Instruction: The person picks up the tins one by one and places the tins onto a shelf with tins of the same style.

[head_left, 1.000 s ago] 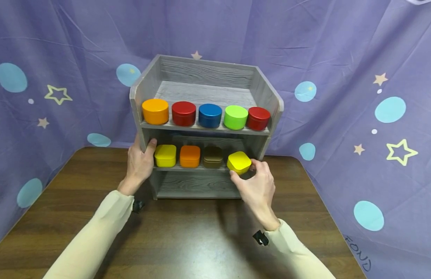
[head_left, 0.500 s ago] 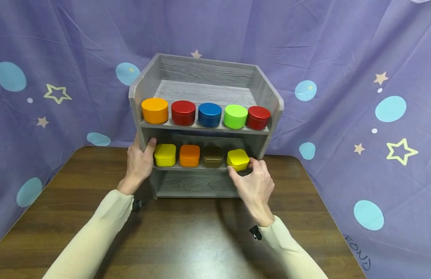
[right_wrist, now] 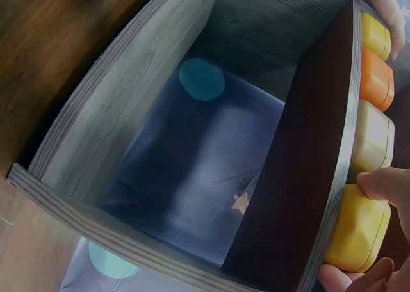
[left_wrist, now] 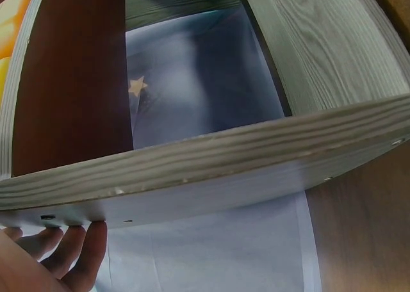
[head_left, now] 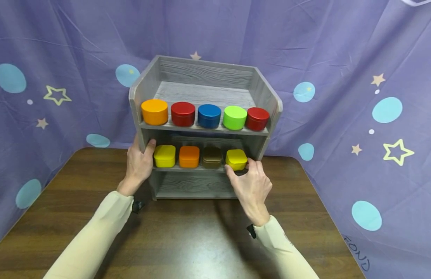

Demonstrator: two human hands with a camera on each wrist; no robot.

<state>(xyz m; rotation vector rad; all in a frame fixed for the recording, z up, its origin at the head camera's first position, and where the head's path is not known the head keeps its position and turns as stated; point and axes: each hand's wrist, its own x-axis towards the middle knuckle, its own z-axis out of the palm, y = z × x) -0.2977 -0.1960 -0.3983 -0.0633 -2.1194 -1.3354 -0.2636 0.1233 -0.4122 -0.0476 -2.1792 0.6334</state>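
At the right end of the middle shelf, my right hand [head_left: 251,186] holds a yellow square tin [head_left: 236,159] between thumb and fingers. The right wrist view shows the same yellow tin [right_wrist: 356,231] at the shelf's front edge. My left hand [head_left: 138,166] grips the left side panel of the grey wooden shelf unit [head_left: 201,131]; its thumb lies inside, and its fingers [left_wrist: 93,253] press the outer face. Along the middle shelf, left to right, stand another yellow square tin [head_left: 164,156], an orange square tin [head_left: 189,157] and a bronze-brown square tin [head_left: 212,157].
On the top shelf is a row of round tins: orange [head_left: 154,112], red [head_left: 182,114], blue [head_left: 209,116], green [head_left: 234,117] and red [head_left: 257,119]. The unit stands on a brown wooden table [head_left: 187,240], with a purple patterned curtain [head_left: 215,31] behind and beside it.
My right hand has moved slightly left with the yellow tin, which has turned from a skewed angle to line up with the row. The left hand stays on the side panel.
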